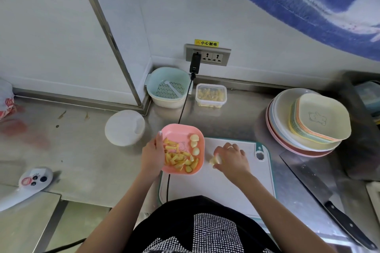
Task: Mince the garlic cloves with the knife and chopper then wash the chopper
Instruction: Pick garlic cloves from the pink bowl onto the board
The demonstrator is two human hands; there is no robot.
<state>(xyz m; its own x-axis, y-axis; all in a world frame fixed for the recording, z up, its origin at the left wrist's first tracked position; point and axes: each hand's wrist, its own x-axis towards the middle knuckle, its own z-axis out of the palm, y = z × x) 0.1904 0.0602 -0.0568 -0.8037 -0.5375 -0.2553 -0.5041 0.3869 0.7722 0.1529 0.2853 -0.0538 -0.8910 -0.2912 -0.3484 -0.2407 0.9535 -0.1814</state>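
Gripping pink dish (178,132) rim with left hand (151,155); right hand (232,158) pinching pale garlic cloves (215,160) over white cutting board (222,183) (cleaver (320,197) lying well right).

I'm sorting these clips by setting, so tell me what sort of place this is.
Probably a kitchen prep area: a stainless steel counter, a white cutting board, a black-handled cleaver and stacked pastel plastic plates.

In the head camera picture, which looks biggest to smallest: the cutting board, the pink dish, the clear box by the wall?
1. Cutting board, largest.
2. Pink dish.
3. Clear box, though it sits farther away, so its true size against the dish is unsure.
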